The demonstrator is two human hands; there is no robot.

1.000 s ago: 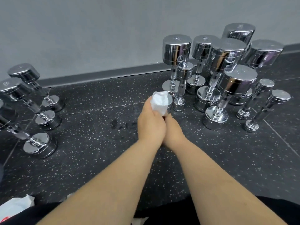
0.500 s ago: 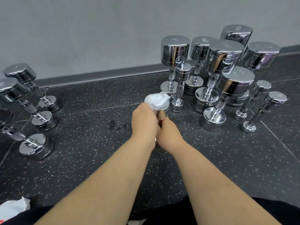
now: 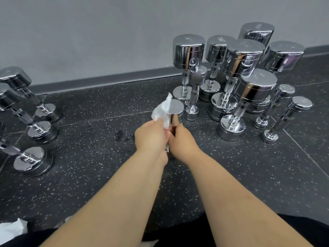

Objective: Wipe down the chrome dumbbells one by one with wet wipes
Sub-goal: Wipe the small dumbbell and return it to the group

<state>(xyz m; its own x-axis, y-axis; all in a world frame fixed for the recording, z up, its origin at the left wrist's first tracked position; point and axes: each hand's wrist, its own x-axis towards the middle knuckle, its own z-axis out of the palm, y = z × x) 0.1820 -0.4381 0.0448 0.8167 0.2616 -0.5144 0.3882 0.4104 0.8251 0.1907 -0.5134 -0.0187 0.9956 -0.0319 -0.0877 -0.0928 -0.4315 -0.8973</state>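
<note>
Gripping what, right hand (image 3: 183,141)?
– Dumbbell (image 3: 175,111) handle, fingers curled; dumbbell upright, centre frame.
And left hand (image 3: 151,138)?
– Pinches wipe (image 3: 162,110) against head's 9 o'clock side. Other dumbbells (image 3: 236,56) at 2 o'clock.

We see only the top head of the held dumbbell (image 3: 175,111). Its handle and lower head are almost wholly covered by the left hand (image 3: 150,138) and right hand (image 3: 183,141). The lower end of the wet wipe (image 3: 162,111) is buried in the left hand. The left edge crops the leftmost dumbbells (image 3: 32,157), and the bottom edge crops a white sheet (image 3: 10,230). The rear dumbbell (image 3: 256,32) shows its top head only. We cannot read the engravings on the heads.
</note>
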